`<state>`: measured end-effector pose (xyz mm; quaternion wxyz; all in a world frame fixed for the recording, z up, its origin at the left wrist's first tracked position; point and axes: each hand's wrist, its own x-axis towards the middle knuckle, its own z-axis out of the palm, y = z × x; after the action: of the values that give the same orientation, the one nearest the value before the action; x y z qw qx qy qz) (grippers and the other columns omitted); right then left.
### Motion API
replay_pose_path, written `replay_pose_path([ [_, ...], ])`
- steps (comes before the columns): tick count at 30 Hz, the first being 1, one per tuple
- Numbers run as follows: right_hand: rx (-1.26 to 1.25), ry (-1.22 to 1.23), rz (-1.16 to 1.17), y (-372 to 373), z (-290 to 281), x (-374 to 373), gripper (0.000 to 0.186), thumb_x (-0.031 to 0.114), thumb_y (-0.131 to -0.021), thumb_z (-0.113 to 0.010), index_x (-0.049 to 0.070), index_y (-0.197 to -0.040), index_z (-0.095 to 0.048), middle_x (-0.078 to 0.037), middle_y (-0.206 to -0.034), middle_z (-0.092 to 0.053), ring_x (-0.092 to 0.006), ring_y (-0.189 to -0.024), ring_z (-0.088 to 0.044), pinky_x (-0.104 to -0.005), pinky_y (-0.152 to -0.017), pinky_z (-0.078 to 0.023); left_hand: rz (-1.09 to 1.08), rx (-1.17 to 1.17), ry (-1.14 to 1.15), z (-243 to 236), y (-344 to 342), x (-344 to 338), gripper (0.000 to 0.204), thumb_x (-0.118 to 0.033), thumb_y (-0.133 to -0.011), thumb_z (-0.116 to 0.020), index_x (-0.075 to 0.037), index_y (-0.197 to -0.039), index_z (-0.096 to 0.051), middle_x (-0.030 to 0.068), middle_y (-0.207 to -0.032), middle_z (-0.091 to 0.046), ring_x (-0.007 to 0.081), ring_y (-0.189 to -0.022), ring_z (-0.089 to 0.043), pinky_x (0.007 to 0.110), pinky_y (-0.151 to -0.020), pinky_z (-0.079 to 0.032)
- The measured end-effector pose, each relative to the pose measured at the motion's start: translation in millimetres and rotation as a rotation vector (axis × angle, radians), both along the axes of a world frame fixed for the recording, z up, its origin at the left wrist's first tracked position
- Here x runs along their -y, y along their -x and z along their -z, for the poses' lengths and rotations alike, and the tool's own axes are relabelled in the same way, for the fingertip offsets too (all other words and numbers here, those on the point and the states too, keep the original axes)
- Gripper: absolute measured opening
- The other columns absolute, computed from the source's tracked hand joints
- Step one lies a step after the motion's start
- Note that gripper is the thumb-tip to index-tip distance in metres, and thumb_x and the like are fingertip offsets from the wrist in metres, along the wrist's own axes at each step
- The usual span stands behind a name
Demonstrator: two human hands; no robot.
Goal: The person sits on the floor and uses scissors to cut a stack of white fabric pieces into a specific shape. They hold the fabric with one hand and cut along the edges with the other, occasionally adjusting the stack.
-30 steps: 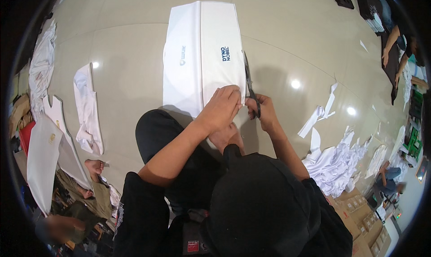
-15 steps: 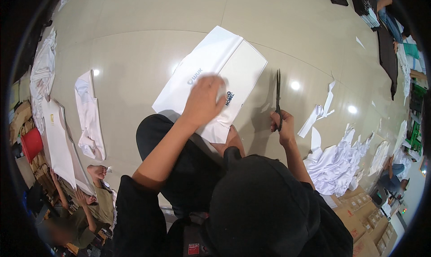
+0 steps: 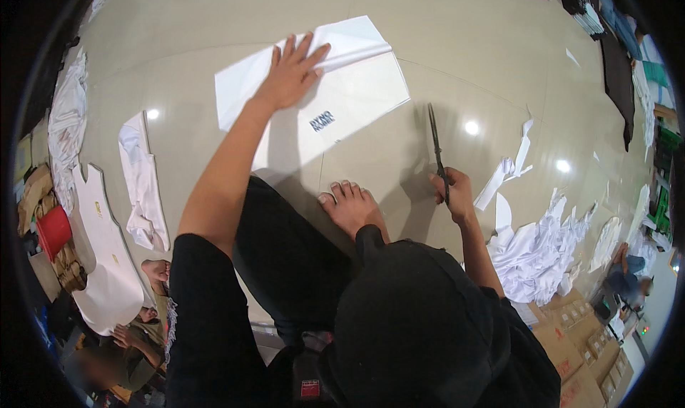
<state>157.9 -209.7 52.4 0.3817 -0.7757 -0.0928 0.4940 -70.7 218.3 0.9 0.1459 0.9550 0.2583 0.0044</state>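
Nearest to us, the bare foot (image 3: pixel 353 208) now lay uncovered, below and between the hands, since the folded white cloth (image 3: pixel 357 80) had swung round clockwise and slid away from it. Our right hand (image 3: pixel 458 190) gripped the black scissors (image 3: pixel 437 148), blades pointing away from us and well apart from the edge they had lain along a second earlier; we judged that cutting had given way to turning the piece. Our left hand (image 3: pixel 291 76) lay on the cloth, fingers spread wide. The cloth's long near edge ran slantwise below that hand, rising toward the scissors, its corner just short of the blades. Tiled floor (image 3: pixel 385 151) showed between this edge and the right hand, leaving us some room, and stretched on beyond the left hand. Just right of the right hand, white scraps (image 3: pixel 492 187) and then a crumpled white pile (image 3: pixel 535 251) limited movement. Well left of the left hand lay a folded white piece (image 3: pixel 144 187).
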Motion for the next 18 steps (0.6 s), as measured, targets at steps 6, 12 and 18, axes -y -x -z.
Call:
replay_pose_path([
  [6, 0.003, 0.045, -0.122, 1, -1, -11, 0.032, 0.025, -0.097, -0.084, 0.003, -0.082, -0.067, -0.001, -0.068, -0.061, -0.01, -0.057, -0.057, -0.0295, -0.053, -0.045, -0.116, 0.257, -0.03, 5, -8, -11, 0.045, -0.024, -0.108, -0.07, -0.023, -0.153, -0.066, 0.0134, -0.167, -0.052, 0.0417, -0.154, -0.046, 0.058, -0.13, -0.035],
  [12, -0.029, 0.008, -0.128, 2, 1, -16, 0.032, 0.026, -0.097, -0.084, 0.004, -0.083, -0.067, -0.001, -0.069, -0.062, -0.0094, -0.058, -0.057, -0.0287, -0.054, -0.045, -0.138, 0.416, -0.128, -1, -24, 22, 0.026, -0.025, -0.103, -0.076, -0.011, -0.125, -0.072, 0.0138, -0.139, -0.068, 0.0407, -0.136, -0.06, 0.063, -0.124, -0.038],
  [18, -0.06, 0.013, -0.122, 4, 2, -18, 0.032, 0.027, -0.097, -0.085, 0.004, -0.083, -0.068, 0.0, -0.07, -0.063, -0.0088, -0.058, -0.058, -0.028, -0.054, -0.046, -0.536, 0.473, -0.113, 5, -25, 13, 0.029, -0.032, -0.103, -0.073, -0.007, -0.118, -0.068, 0.0128, -0.124, -0.065, 0.0376, -0.134, -0.057, 0.076, -0.125, -0.027],
])
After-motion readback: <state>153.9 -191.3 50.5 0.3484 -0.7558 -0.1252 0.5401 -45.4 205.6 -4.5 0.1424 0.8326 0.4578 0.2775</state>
